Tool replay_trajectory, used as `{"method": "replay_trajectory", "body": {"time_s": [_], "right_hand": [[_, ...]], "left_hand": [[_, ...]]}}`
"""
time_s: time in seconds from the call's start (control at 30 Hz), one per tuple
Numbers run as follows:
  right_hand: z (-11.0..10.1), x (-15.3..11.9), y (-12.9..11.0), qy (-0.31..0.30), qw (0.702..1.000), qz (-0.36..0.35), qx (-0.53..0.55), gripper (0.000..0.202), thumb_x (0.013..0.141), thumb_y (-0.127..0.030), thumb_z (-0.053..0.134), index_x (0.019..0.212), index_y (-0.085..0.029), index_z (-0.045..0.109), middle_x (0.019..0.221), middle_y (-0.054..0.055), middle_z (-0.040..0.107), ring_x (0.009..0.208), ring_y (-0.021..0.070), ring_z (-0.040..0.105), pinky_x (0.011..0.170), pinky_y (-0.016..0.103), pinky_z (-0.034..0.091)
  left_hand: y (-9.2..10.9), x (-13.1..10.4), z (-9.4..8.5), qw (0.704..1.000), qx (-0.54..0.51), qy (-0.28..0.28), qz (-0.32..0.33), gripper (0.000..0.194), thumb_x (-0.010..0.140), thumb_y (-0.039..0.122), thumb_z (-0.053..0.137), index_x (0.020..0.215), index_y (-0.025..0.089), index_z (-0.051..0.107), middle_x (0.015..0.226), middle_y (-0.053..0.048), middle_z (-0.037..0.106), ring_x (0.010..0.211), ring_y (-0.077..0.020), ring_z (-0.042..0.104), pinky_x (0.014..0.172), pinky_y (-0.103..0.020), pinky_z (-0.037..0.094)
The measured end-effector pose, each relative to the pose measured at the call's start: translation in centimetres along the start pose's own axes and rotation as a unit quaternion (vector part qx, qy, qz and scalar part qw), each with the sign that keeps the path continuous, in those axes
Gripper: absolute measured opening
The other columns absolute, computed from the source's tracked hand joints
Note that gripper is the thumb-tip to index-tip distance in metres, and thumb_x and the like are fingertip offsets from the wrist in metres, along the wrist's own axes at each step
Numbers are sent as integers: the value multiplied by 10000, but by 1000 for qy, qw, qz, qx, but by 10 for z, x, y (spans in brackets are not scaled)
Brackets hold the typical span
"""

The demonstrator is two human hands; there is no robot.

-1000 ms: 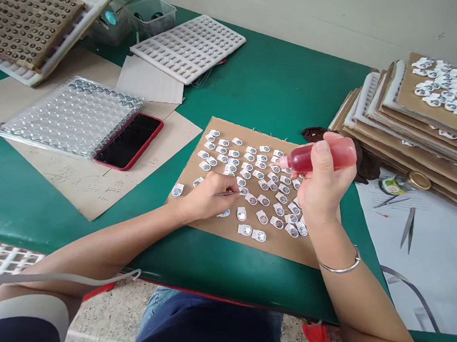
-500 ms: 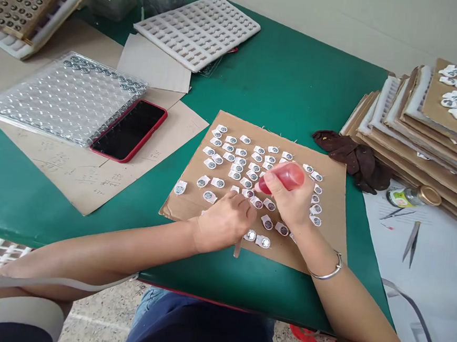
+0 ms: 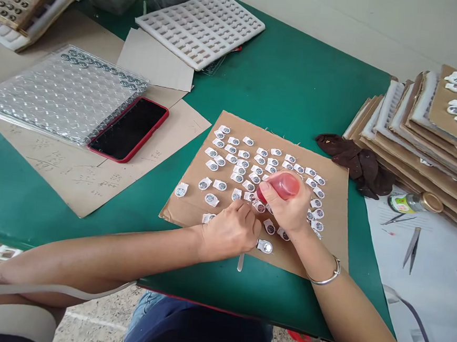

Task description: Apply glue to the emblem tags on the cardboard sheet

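My right hand (image 3: 291, 210) is closed around a red translucent squeeze bottle (image 3: 286, 185). The bottle is tilted, its nozzle end down and to the left, close over the small round parts. My left hand (image 3: 232, 229) is pinched just left of the bottle's tip. From under it sticks the flat rounded end of what look like tweezers (image 3: 240, 262); their tips are mostly hidden by the fingers. Both hands work over a cardboard sheet (image 3: 186, 210) dotted with several silvery discs on white tabs (image 3: 211, 199). Some discs lie hidden under my hands.
A red-cased phone (image 3: 131, 129) and a clear blister tray (image 3: 60, 94) lie left. Behind is a white slotted tray (image 3: 204, 29). At right are stacked boards (image 3: 416, 138), a dark glove (image 3: 359, 165), a small jar (image 3: 416, 202) and loose tweezers (image 3: 412, 251).
My left hand has shifted slightly right and down over the sheet, covering a disc near the front edge. The bottle stays in my right hand, now a little lower and more upright.
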State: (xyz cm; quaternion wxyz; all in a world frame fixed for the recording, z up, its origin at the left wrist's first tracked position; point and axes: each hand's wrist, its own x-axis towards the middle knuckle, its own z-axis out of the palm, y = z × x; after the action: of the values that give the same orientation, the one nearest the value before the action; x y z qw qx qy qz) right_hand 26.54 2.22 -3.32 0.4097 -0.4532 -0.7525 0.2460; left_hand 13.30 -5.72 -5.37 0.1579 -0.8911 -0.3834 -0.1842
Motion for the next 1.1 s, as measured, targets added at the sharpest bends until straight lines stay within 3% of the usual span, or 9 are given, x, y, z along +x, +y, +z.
{"method": "replay_trajectory", "body": {"time_s": [1.1], "right_hand": [[1,2,4,35,999,-25,3,191,731,-380,670,759,-215,578,717,16,648,691,171,613,683,359,522]], "left_hand": [[-2,0,-3,999,-14,-35,4,185,791,4,442,667,141,451,651,-93,573,637,-211,543,557,-323,382]]}}
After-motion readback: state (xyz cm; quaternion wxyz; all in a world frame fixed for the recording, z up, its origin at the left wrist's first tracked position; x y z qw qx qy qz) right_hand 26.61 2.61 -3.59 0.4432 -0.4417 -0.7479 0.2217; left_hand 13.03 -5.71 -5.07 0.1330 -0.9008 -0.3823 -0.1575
